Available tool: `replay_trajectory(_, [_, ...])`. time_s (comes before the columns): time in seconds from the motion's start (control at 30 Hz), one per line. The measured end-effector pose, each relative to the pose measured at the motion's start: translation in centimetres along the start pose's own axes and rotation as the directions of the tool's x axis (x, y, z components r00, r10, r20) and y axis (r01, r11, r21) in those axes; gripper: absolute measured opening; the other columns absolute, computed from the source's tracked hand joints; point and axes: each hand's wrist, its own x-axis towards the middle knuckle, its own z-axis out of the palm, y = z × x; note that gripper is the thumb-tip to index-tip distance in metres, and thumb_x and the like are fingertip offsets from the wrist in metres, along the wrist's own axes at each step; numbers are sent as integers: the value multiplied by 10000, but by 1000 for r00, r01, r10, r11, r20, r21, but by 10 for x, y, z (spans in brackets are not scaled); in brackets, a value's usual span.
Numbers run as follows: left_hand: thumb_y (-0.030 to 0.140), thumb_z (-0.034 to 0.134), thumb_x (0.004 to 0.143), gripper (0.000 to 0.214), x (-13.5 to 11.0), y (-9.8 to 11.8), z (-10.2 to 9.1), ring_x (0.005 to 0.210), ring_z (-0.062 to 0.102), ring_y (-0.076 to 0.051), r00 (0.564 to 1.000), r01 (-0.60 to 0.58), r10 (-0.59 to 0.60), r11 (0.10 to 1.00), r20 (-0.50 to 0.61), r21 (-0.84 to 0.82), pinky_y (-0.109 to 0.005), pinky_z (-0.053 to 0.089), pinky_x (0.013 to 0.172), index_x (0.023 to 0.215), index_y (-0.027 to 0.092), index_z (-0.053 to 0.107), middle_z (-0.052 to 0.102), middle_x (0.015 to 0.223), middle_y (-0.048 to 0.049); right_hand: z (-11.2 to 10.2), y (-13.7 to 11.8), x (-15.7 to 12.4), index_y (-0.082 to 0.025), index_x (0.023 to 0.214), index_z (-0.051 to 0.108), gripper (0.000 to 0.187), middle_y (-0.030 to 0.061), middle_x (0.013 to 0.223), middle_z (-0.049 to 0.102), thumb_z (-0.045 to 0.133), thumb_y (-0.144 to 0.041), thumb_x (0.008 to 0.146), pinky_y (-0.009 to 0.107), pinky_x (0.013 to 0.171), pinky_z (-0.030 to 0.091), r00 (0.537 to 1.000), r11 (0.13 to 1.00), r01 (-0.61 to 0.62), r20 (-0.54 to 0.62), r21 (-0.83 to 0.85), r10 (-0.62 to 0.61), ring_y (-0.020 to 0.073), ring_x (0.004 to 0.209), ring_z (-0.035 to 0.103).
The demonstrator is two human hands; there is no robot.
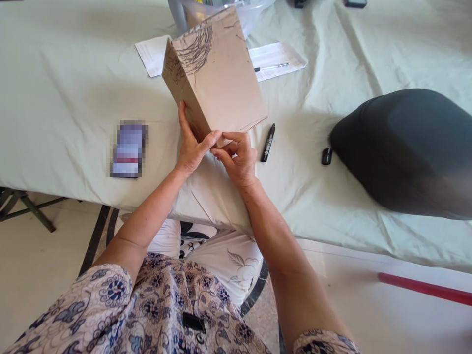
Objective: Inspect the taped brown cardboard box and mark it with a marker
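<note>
I hold a brown paper bag [217, 78] tilted up above the table, with dark scribbled pen lines near its top. My left hand [191, 142] grips the bag's lower left side, fingers along the fold and thumb on its bottom edge. My right hand [238, 156] pinches the bag's bottom edge from below, fingers curled. Both hands meet at the bag's lower corner.
The table is covered with a pale green cloth [73, 83]. A black marker [268, 142] and its cap [326, 156] lie right of my hands. A blurred card [128, 148] lies left. Papers [276, 59] with a pen [271, 67], a clear tub [221, 10], and a dark rounded cushion [405, 152] lie around.
</note>
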Motion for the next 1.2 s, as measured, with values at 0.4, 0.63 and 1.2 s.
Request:
replay_trajectory(0.4, [626,766,737,830,5,12,-5,1465,475,-297,993,-101,101,995,-55,-6,-444,424,1176,1472,404,450,559,1499,-34,-30,21,16,-309,1283,566,553,4,898,711,648,-666,869,385,638,611,979,1000,6,-204,18,-2,171,678,678])
replay_trajectory(0.63, [710,748,682,842,6,16,-7,1405,543,-331,998,-40,40,999,-42,-14,-464,491,1077,1440,434,503,626,1418,-26,-38,29,20,-321,1314,573,523,22,1002,699,517,-679,938,343,620,585,952,999,17,-307,41,-3,159,745,697])
replay_trajectory(1.2, [790,552,782,621,4,25,-8,1412,529,-371,995,95,-91,977,29,-189,-497,525,1065,1089,272,702,708,1313,-84,-47,36,26,-256,1142,670,561,41,994,615,431,-725,947,371,685,608,932,999,34,-361,34,-20,204,929,701])
